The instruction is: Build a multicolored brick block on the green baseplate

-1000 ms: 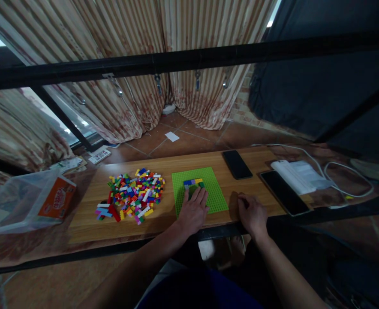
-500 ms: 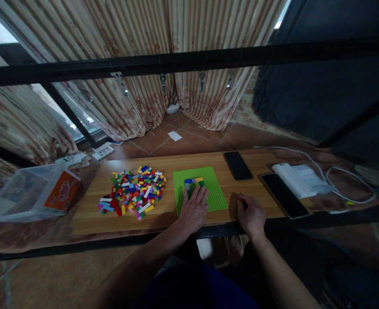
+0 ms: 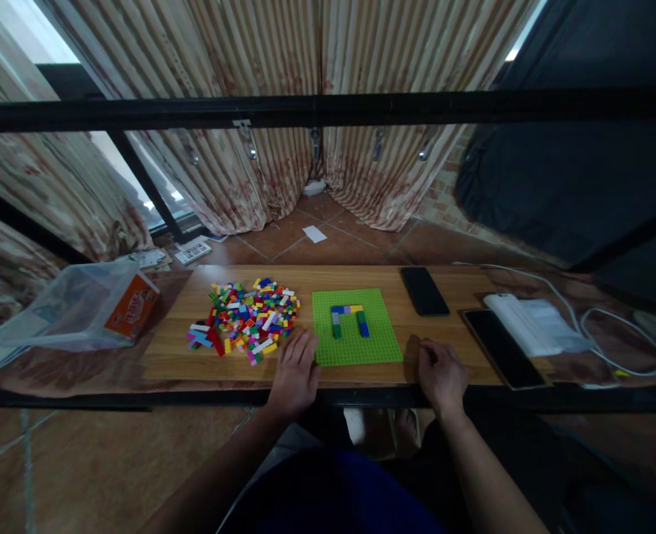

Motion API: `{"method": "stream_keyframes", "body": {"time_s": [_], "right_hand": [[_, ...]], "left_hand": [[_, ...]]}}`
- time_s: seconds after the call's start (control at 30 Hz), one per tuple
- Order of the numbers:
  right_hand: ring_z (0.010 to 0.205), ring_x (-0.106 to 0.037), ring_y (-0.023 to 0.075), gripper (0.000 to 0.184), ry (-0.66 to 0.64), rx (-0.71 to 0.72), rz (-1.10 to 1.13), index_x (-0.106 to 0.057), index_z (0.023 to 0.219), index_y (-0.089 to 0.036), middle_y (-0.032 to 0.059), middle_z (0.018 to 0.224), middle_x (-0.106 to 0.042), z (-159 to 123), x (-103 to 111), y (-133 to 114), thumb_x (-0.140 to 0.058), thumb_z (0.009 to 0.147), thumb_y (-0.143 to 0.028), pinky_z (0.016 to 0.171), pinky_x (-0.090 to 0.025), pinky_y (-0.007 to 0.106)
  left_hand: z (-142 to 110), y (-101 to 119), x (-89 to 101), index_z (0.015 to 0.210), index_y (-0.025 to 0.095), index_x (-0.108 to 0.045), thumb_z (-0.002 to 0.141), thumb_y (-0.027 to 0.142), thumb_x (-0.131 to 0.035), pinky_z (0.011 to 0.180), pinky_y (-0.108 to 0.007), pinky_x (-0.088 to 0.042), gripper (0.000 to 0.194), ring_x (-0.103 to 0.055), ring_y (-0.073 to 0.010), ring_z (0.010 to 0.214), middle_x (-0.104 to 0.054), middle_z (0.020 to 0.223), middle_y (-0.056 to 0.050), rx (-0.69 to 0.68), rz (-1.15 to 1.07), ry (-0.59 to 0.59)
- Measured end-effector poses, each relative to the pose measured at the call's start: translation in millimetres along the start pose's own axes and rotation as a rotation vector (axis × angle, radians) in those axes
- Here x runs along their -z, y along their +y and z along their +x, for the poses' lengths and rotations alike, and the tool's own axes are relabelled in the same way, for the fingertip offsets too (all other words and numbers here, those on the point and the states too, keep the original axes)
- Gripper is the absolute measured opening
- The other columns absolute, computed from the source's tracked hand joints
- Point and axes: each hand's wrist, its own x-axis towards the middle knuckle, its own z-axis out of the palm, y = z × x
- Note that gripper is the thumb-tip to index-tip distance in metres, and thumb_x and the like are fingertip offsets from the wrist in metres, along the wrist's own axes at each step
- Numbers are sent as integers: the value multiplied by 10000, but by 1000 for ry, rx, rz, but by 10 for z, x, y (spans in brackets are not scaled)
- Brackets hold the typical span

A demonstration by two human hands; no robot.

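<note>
A light green baseplate [image 3: 381, 348] lies on the wooden board [image 3: 361, 277]. Coloured building bricks [image 3: 353, 309] form a three-sided outline on it, with blue, purple and yellow along the far side and the near side unfilled. My left hand [image 3: 294, 374] rests just left of the plate, fingers stretched out and holding nothing. Close beyond it spreads a loose pile of mixed bricks [image 3: 250, 319]. To the right of the plate, my right hand [image 3: 441, 374] rests on the board's front edge with its fingers curled in; whether anything is inside is hidden.
A phone [image 3: 424, 291] lies right of the plate, and a larger dark-screened device [image 3: 503, 348] lies farther right beside a white case [image 3: 520, 324] and a white cable [image 3: 553, 280]. A clear plastic bin [image 3: 91, 300] with an orange label stands left. A black bar [image 3: 283, 111] crosses beyond the board.
My left hand has moved left off the baseplate, uncovering the brick outline's left and right sides. My right hand stays in place on the board. The camera view has shifted left.
</note>
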Motion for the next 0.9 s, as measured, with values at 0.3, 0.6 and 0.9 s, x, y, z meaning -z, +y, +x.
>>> {"method": "stream_keyframes", "body": {"time_s": [0.3, 0.6, 0.9], "right_hand": [[889, -633, 258, 414, -86, 16, 41, -683, 974, -144, 139, 956, -693, 50, -8, -191, -399, 872, -428, 807, -469, 372], [1079, -563, 265, 425, -176, 253, 40, -640, 1101, -150, 153, 1109, -655, 444, -386, -1084, -370, 915, -419, 927, -409, 410], [1389, -288, 326, 686, -374, 383, -144, -418, 1402, -149, 176, 1483, -382, 408, -811, -1598, -296, 905, -605, 1071, -220, 594]], "left_hand": [[-274, -149, -37, 1299, 149, -520, 872, 174, -478, 1077, -496, -409, 430, -474, -269, 1287, -546, 1355, -140, 11, -32, 50], [-286, -126, 11, 1280, 187, -530, 838, 121, -509, 1085, -531, -392, 447, -448, -270, 1316, -535, 1366, -133, 6, -110, 30], [-299, -107, 97, 1282, 207, -513, 816, 139, -555, 1102, -510, -388, 473, -434, -258, 1326, -533, 1371, -115, 37, -195, 2]]}}
